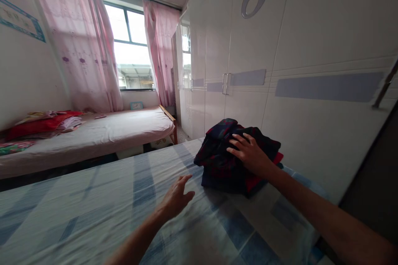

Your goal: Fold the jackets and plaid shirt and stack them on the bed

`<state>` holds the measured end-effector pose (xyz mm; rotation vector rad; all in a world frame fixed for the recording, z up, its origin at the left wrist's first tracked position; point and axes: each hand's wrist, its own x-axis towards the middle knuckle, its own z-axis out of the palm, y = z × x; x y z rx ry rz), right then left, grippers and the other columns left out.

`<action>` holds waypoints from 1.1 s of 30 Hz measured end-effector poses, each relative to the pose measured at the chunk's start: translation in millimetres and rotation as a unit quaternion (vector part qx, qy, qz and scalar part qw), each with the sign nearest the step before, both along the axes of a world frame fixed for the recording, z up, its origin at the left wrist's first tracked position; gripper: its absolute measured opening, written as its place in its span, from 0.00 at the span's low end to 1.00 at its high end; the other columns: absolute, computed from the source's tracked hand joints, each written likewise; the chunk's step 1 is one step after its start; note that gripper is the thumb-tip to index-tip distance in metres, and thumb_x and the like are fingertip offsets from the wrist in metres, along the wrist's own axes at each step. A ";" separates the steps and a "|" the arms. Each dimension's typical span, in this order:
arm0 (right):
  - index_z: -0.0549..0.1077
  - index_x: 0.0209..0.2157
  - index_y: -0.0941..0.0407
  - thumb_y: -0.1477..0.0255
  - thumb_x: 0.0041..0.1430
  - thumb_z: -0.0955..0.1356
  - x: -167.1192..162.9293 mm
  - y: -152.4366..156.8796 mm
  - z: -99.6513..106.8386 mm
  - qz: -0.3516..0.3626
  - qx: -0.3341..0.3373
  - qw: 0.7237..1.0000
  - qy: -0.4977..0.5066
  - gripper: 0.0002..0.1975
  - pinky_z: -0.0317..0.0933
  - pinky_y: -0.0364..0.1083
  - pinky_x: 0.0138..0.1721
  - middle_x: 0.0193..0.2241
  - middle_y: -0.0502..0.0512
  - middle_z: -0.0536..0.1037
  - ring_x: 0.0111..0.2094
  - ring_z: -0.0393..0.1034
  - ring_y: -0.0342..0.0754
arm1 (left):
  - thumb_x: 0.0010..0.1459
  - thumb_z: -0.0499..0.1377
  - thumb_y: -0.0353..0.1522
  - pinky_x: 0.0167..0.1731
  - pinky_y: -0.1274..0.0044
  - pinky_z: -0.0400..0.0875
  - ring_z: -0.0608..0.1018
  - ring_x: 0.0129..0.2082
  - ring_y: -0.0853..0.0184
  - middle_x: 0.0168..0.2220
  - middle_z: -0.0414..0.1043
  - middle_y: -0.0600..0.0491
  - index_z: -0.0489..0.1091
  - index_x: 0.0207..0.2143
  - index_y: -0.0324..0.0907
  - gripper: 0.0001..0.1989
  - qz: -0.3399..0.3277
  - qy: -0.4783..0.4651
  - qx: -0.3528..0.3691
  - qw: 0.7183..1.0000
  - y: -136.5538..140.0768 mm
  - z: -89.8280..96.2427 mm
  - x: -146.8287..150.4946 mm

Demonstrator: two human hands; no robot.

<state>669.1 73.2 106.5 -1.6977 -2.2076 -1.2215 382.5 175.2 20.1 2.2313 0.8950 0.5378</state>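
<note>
Bare forearms (137, 238) reach over a blue-and-white bed sheet (108, 203), the left hand (178, 197) empty, thumb apart, just beside a pile of dark clothes (217, 172) lying near the wardrobe (248, 107), the right hand (250, 154) resting on top with its fingers spread on the cloth, not clenched. Steadying those loose layers would probably go best with light, even pressure from above and the left palm against the pile's side. No brand or label is legible; marks on the wall poster (21, 18) are too small to read.
</note>
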 end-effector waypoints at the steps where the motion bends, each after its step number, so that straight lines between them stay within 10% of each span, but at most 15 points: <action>1: 0.69 0.51 0.53 0.78 0.60 0.62 -3.5 -1.5 -1.0 0.020 -0.013 0.999 -0.029 0.19 0.41 0.61 0.59 0.57 0.58 0.66 0.62 0.49 0.58 | 0.53 0.54 0.34 0.52 0.66 0.63 0.66 0.56 0.55 0.57 0.61 0.42 0.60 0.57 0.40 0.28 -0.001 -0.001 -0.008 1.000 -1.1 -2.7 -2.4; 10: 0.76 0.34 0.56 0.77 0.59 0.63 -40.2 6.6 -24.9 0.153 -0.204 0.966 -0.040 0.09 0.48 0.56 0.58 0.35 0.55 0.78 0.47 0.68 0.51 | 0.51 0.56 0.35 0.49 0.67 0.66 0.72 0.49 0.57 0.52 0.68 0.44 0.68 0.50 0.40 0.22 -0.014 0.003 -0.037 0.999 -5.4 -19.9 -6.1; 14: 0.75 0.37 0.57 0.70 0.62 0.59 -24.5 36.4 21.4 -0.032 -0.122 0.958 0.259 0.15 0.62 0.48 0.43 0.34 0.59 0.79 0.37 0.72 0.49 | 0.53 0.54 0.36 0.47 0.67 0.68 0.72 0.48 0.57 0.50 0.70 0.44 0.69 0.48 0.40 0.20 0.005 -0.008 -0.049 0.999 -5.3 -17.2 -8.8; 18: 0.75 0.42 0.62 0.65 0.62 0.54 34.6 52.6 66.4 -0.273 0.066 0.847 0.451 0.24 0.63 0.52 0.39 0.40 0.71 0.76 0.42 0.72 0.59 | 0.54 0.52 0.37 0.44 0.70 0.70 0.72 0.50 0.58 0.49 0.71 0.44 0.69 0.47 0.39 0.19 0.017 -0.028 -0.066 0.997 -9.8 -8.1 -14.4; 23: 0.73 0.46 0.65 0.62 0.53 0.63 80.4 30.1 43.8 -0.354 0.063 0.800 0.480 0.25 0.65 0.55 0.33 0.34 0.72 0.77 0.36 0.73 0.63 | 0.50 0.56 0.38 0.43 0.70 0.71 0.73 0.48 0.57 0.46 0.72 0.46 0.72 0.42 0.41 0.18 0.020 -0.081 -0.112 0.990 -13.7 -21.5 -26.1; 28: 0.57 0.61 0.61 0.69 0.55 0.60 53.7 15.8 35.9 -0.238 0.168 0.904 0.312 0.31 0.62 0.61 0.44 0.56 0.72 0.64 0.52 0.63 0.64 | 0.52 0.55 0.36 0.41 0.72 0.72 0.74 0.47 0.59 0.46 0.71 0.47 0.72 0.42 0.42 0.16 -0.011 -0.078 -0.103 0.992 -17.1 -34.2 -28.7; 31: 0.58 0.61 0.53 0.68 0.59 0.59 31.0 33.0 35.8 -0.129 0.053 0.968 0.209 0.27 0.52 0.61 0.56 0.61 0.60 0.61 0.60 0.53 0.59 | 0.54 0.54 0.35 0.42 0.73 0.72 0.73 0.48 0.60 0.51 0.67 0.46 0.67 0.51 0.41 0.21 -0.007 -0.079 -0.086 0.993 -22.3 -17.5 -11.5; 33: 0.59 0.61 0.51 0.62 0.61 0.58 24.3 49.9 26.1 -0.144 -0.067 0.963 0.216 0.26 0.48 0.62 0.57 0.61 0.57 0.61 0.62 0.51 0.59 | 0.55 0.53 0.35 0.42 0.73 0.71 0.72 0.49 0.61 0.56 0.62 0.44 0.61 0.56 0.40 0.26 0.005 -0.093 -0.071 0.993 -25.0 0.0 8.3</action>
